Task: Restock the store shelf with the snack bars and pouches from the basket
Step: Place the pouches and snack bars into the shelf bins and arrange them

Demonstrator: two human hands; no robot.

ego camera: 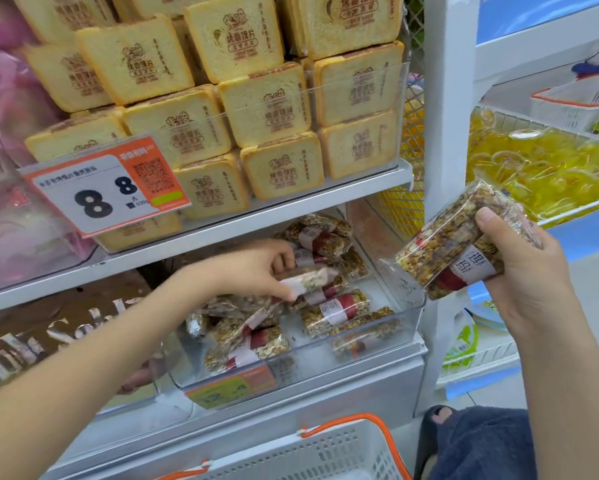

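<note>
white basket [312, 455] | right hand [530, 271] grips bars [454, 244] | tag [100, 188] "8 8"

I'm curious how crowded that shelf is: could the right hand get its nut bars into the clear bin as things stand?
Probably yes. The clear bin is open at the top, with bare room at its right end, though the left hand already reaches inside, and the right hand holds its nut bars just outside.

The white basket [326, 455] was cut off by the bottom edge at 6 o'clock; its contents were not visible. The left hand [256, 271] partly covered the snack bars [332, 310] beneath it. The lower price tag [232, 384] was too blurred to read. Pink goods [7, 133] at 9 o'clock were blurred and unidentifiable.
</note>
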